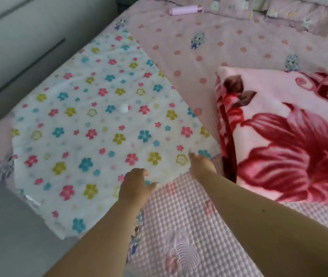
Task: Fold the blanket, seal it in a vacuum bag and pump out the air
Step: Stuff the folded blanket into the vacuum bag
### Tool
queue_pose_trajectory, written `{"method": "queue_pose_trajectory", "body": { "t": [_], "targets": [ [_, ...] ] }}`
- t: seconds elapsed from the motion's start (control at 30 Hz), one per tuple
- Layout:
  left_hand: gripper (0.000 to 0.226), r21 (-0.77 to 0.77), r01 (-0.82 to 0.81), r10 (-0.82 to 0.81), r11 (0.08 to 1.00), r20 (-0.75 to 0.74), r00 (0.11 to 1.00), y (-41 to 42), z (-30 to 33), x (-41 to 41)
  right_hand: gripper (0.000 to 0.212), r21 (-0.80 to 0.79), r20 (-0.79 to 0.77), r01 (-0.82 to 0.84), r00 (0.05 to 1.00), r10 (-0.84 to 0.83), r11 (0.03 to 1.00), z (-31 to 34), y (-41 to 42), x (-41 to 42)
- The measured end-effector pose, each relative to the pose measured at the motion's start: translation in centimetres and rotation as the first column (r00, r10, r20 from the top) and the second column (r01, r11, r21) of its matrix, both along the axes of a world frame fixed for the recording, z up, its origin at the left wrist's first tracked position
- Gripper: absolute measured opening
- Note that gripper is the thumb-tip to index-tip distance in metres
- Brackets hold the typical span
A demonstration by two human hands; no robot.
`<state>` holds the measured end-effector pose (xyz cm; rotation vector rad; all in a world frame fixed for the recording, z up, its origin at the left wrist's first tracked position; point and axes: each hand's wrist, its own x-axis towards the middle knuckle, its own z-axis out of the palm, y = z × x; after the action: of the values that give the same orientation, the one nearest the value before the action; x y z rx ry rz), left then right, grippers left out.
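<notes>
The vacuum bag (91, 124), white with coloured flowers and a white valve (123, 108) in its middle, lies flat on the left of the bed. Its near right edge runs diagonally, and both my hands are on that edge. My left hand (137, 182) has its fingers curled over the edge and its thumb under it. My right hand (201, 164) holds the same edge further right, near the bag's corner, one fingertip lying on top. The folded blanket (283, 140), pink with big red flowers, sits on the bed to the right, apart from the bag.
A pink hand pump (186, 10) lies at the far end of the bed. Pillows (299, 13) line the back right. A grey cabinet front (23, 47) stands to the left, with grey floor below the bed's left edge. A pink textured bedspread (189, 226) lies under my arms.
</notes>
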<state>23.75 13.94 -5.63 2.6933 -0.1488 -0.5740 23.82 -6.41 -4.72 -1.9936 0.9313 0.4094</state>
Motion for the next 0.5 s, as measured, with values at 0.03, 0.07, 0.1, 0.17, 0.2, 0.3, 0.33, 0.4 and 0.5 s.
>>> {"method": "queue_pose_trajectory", "body": {
  "t": [0.03, 0.07, 0.1, 0.17, 0.2, 0.3, 0.33, 0.4, 0.5],
  "targets": [
    [0.068, 0.167, 0.091, -0.086, 0.982, -0.036, 0.996, 1.8, -0.7, -0.2, 0.055, 0.068, -0.075, 0.045, 0.996, -0.040, 0.997, -1.2, 1.1, 0.2],
    [0.082, 0.295, 0.165, -0.136, 0.941, -0.118, 0.984, 3.5, -1.5, -0.5, 0.059, 0.159, -0.126, 0.109, 0.988, -0.090, 0.981, -2.2, 2.0, 0.6],
    [0.090, 0.358, 0.212, -0.143, 0.909, -0.212, 0.967, 5.0, -2.2, -0.7, 0.064, 0.230, -0.160, 0.170, 0.978, -0.135, 0.958, -3.2, 2.9, 0.8],
    [0.089, 0.385, 0.253, -0.146, 0.888, -0.285, 0.947, 7.1, -3.6, -1.2, 0.065, 0.297, -0.186, 0.219, 0.968, -0.168, 0.929, -4.7, 4.0, 2.1],
    [0.084, 0.385, 0.272, -0.176, 0.882, -0.266, 0.948, 7.6, -4.0, -1.3, 0.064, 0.303, -0.168, 0.214, 0.971, -0.168, 0.929, -4.9, 4.3, 2.9],
    [0.066, 0.358, 0.315, -0.283, 0.879, -0.140, 0.949, 6.9, -4.4, 0.0, 0.058, 0.283, -0.046, 0.127, 0.992, -0.119, 0.951, -4.6, 4.3, 6.1],
    [0.061, 0.332, 0.323, -0.308, 0.886, -0.099, 0.946, 6.4, -4.2, 0.9, 0.055, 0.253, 0.012, 0.091, 0.995, -0.097, 0.963, -4.2, 4.1, 7.5],
    [0.052, 0.276, 0.319, -0.333, 0.907, 0.006, 0.943, 5.2, -3.9, 2.8, 0.051, 0.221, 0.123, 0.046, 0.990, -0.075, 0.974, -3.2, 3.7, 10.2],
    [0.035, 0.174, 0.224, -0.247, 0.959, 0.124, 0.961, 3.7, -3.4, 5.8, 0.050, 0.161, 0.225, -0.007, 0.974, -0.030, 0.987, -2.6, 3.4, 12.4]
  ]
}}
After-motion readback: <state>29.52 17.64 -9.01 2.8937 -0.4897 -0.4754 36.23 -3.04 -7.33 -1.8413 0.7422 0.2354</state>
